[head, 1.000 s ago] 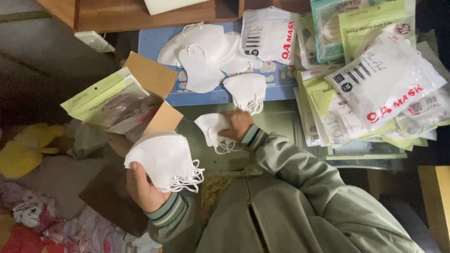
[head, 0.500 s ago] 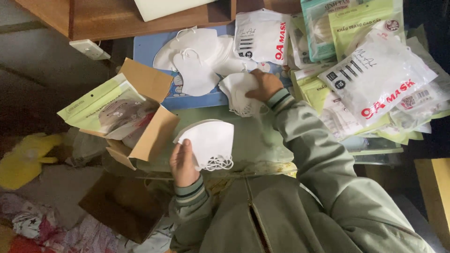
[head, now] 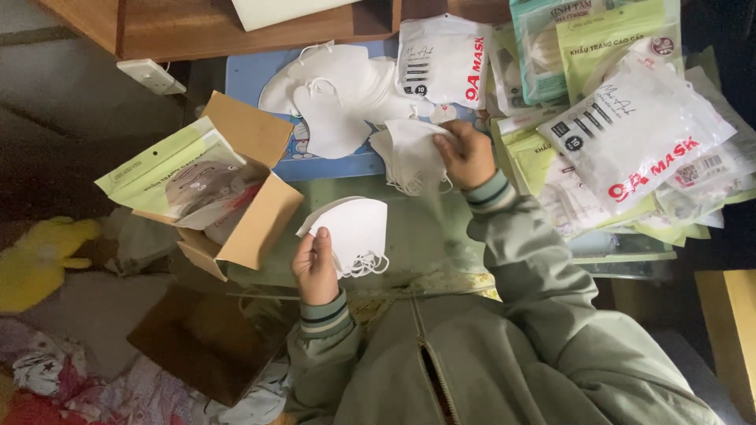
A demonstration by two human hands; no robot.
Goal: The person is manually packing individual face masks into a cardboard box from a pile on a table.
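White folded masks: small stack (head: 353,234) w/ dangling loops, another stack (head: 409,153) on table.

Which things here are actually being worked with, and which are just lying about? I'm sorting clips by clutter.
In hand:
left hand holding a stack of white masks
right hand on a loose mask pile
more loose masks

Lying about:
open cardboard box
sealed mask packets
yellow soft toy

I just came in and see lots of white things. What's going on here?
A person in a green jacket is handling face masks at a table. The left hand holds a small stack of white masks. The right hand grips more masks from the loose pile. A cardboard box sits left, sealed mask packets right.
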